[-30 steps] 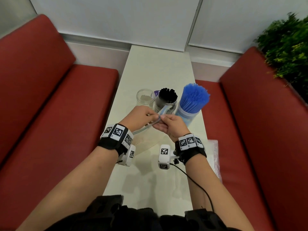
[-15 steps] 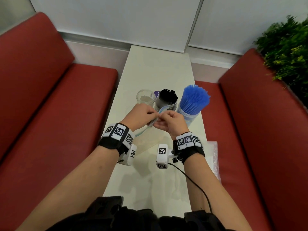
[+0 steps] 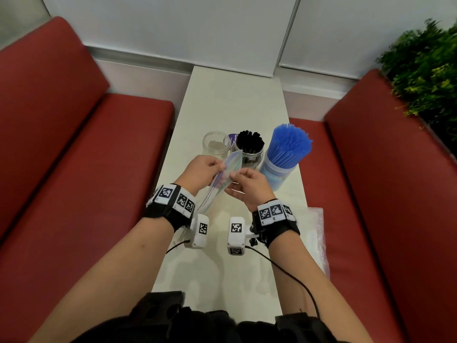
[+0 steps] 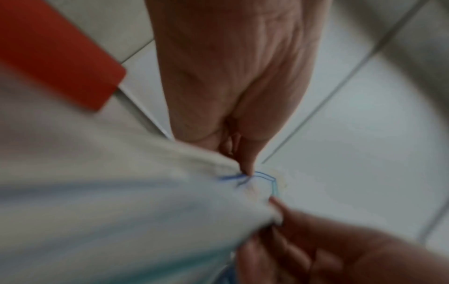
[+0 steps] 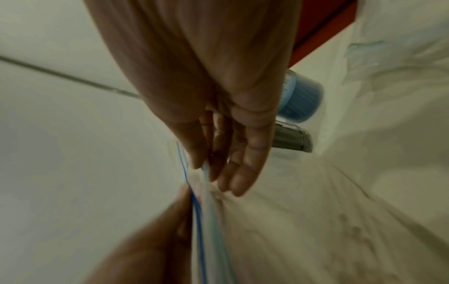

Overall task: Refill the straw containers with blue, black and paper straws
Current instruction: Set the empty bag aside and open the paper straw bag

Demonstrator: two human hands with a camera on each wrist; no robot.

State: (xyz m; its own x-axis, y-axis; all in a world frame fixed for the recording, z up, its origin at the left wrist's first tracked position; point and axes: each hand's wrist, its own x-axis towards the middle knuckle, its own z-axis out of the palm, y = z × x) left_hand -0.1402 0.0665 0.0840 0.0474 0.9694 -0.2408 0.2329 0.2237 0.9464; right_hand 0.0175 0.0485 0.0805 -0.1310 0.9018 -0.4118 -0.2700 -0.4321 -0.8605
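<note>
A zip bag [image 3: 223, 178] is pinched at its mouth by the left hand [image 3: 201, 170] and right hand [image 3: 249, 185], so paper straws could probably get spilled if it's yanked open.

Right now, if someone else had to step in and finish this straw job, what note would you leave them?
Left hand and right hand both pinch the top of a clear zip bag, held above the table; its contents cannot be made out.
Blue straws fill the right container. Black straws stand in the middle jar. The left jar holds nothing.
Another plastic bag lies at the table's right edge.
Done: blue and black. Left: open the bag and fill the left jar, presumably with paper straws.
</note>
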